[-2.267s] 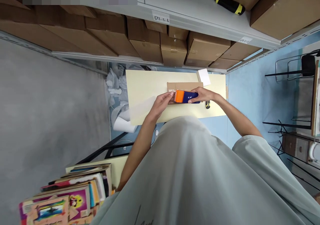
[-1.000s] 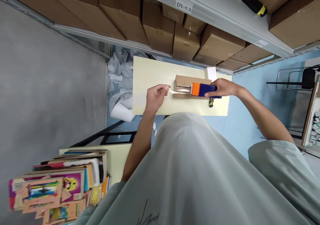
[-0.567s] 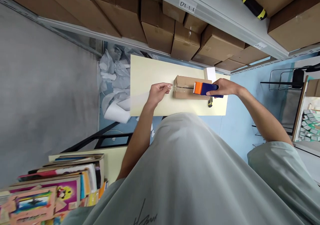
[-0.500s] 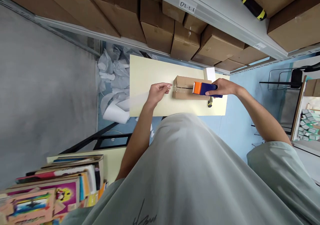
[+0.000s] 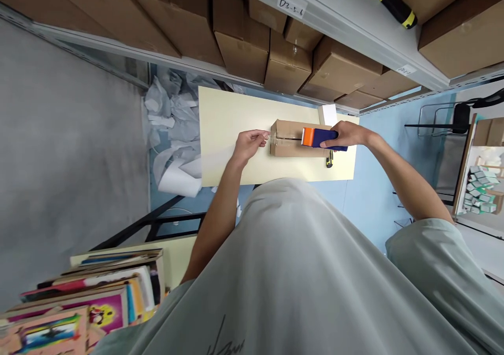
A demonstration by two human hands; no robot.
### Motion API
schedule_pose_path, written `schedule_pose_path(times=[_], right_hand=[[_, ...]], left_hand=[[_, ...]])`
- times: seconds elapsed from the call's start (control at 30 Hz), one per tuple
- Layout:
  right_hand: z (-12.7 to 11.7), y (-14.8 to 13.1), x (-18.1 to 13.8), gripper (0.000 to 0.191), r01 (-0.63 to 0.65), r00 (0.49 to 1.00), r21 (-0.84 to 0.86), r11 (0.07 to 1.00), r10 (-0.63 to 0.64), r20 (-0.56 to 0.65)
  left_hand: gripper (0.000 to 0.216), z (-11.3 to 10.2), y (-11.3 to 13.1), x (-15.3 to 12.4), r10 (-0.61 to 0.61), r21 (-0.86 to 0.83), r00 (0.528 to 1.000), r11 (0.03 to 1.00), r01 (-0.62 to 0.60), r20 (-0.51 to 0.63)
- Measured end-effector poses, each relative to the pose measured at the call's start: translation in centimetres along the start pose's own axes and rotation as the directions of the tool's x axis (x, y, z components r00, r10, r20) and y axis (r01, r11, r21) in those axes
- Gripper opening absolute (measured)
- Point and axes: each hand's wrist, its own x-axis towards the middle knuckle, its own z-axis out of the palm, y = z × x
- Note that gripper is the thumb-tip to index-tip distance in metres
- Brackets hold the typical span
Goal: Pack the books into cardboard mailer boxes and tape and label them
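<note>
A small brown cardboard box lies on a pale yellow table. My right hand grips a blue and orange tape dispenser resting on the box's top, right of its middle. A strip of clear tape runs from the dispenser leftward over the box to its left end. My left hand sits just left of the box, fingers pinched on the tape's free end.
A yellow-handled knife and a white packet lie by the box. Shelves of cardboard boxes stand behind the table. Crumpled white paper lies on the floor at left. Stacked colourful books sit bottom left; wire racks stand right.
The dispenser has been drawn from the box's left end toward its right, laying tape along the top. My left hand stayed at the box's left end holding the tape.
</note>
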Motion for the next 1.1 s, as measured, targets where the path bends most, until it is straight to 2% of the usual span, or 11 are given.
schedule_pose_path(times=[0.33, 0.57, 0.77, 1.1], right_hand=[[0.2, -0.3, 0.5, 0.064, -0.023, 1.0, -0.031, 0.999, 0.023, -0.002], [0.4, -0.4, 1.1, 0.066, -0.026, 1.0, -0.062, 0.998, 0.025, -0.014], [0.6, -0.2, 2.2, 0.067, -0.047, 0.999, -0.084, 0.995, 0.045, -0.024], [1.3, 0.5, 4.0, 0.061, -0.044, 0.998, -0.099, 0.994, 0.04, -0.042]], left_hand=[[0.037, 0.6, 0.1, -0.1, -0.074, -0.007, 0.997, 0.997, 0.074, -0.038], [0.032, 0.9, -0.7, 0.3, -0.121, -0.024, 0.991, 0.993, 0.12, -0.052], [0.038, 2.0, -1.9, 1.2, -0.191, -0.101, 0.98, 0.977, 0.186, -0.05], [0.044, 3.4, -2.6, 1.1, -0.175, -0.049, 0.976, 0.984, 0.17, -0.127]])
